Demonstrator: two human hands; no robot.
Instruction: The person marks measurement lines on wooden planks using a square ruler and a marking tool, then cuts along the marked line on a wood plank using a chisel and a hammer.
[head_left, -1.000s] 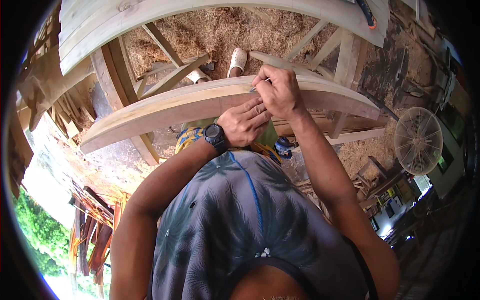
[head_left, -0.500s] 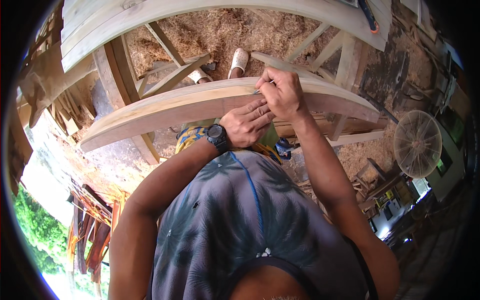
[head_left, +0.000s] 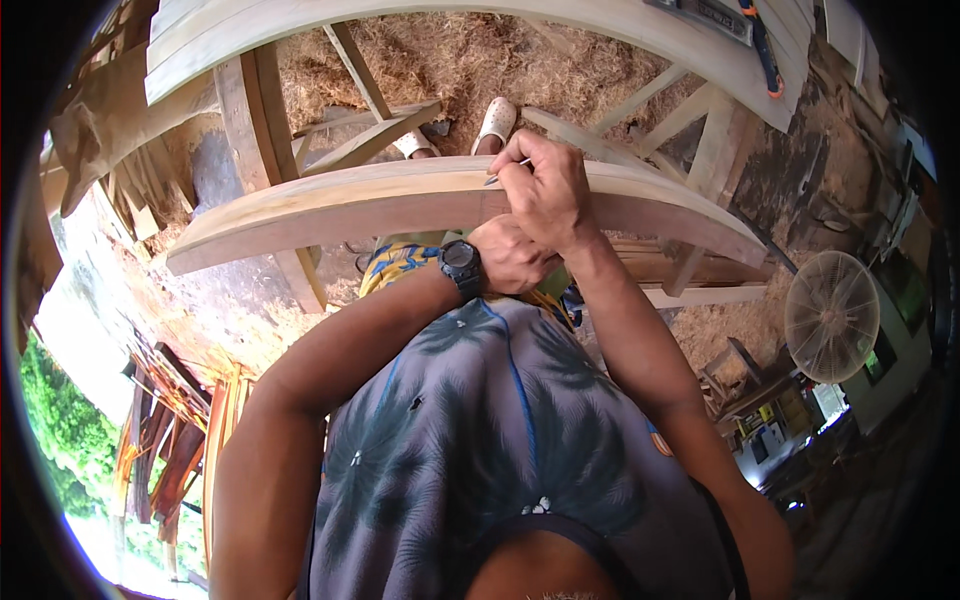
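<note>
A long curved wooden beam (head_left: 380, 198) lies across in front of me, its pale top edge facing up and its reddish side toward my body. My right hand (head_left: 545, 190) is closed in a pinch on a thin pencil (head_left: 492, 181), whose tip is at the beam's top edge. Below it, my left hand (head_left: 510, 255), with a black watch (head_left: 460, 264) on the wrist, rests against the beam's near side. Its fingers bend under my right wrist and are mostly hidden. A faint dark line shows on the side face just above its knuckles.
A wide planked wooden surface (head_left: 330, 22) spans the far side, with an orange-and-black handled tool (head_left: 765, 50) on its right. Timber supports (head_left: 250, 120) stand below. Shavings (head_left: 450, 60) cover the floor, near a pair of pale clogs (head_left: 497, 120). A round fan (head_left: 832, 315) stands at the right.
My right hand has shifted left along the beam with the pencil. My left hand's fingers, stretched along the side before, are now bent and more hidden. The view has shifted slightly.
</note>
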